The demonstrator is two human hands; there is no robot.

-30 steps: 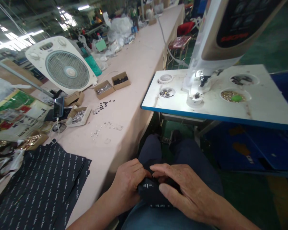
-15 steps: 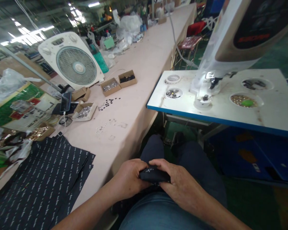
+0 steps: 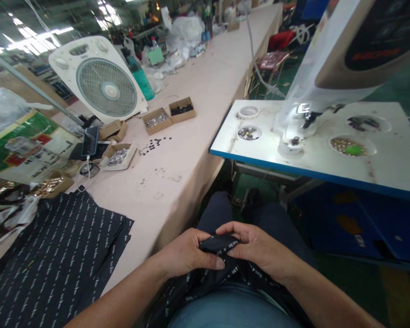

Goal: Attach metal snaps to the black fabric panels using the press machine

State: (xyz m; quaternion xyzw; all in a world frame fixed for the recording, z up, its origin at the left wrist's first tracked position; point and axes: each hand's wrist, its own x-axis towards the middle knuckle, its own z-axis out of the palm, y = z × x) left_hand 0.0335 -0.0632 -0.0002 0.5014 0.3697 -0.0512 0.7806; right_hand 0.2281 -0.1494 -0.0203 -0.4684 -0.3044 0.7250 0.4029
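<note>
A black fabric piece with white printed lettering [image 3: 218,244] is bunched over my lap, its edge folded between both hands. My left hand [image 3: 187,253] is closed on the fold, with the thumb pressed along it. From the other side my right hand [image 3: 254,248] pinches the same fabric between thumb and fingers. Its lower folds spread over my legs and partly hide under my forearms. On the table to the left lies a stack of matching printed black fabric [image 3: 54,259].
A snap-press machine [image 3: 294,132] stands on a white board [image 3: 266,157] with cups of small parts at right. The long table [image 3: 146,200] holds loose snaps, small cardboard boxes of metal parts [image 3: 118,157], a phone [image 3: 90,142] and a box fan [image 3: 105,86].
The fabric, earlier a compact bunch between my hands, is now opened out, showing more lettering and hanging folds. My right fingers have shifted along its edge, and my left thumb lies across it.
</note>
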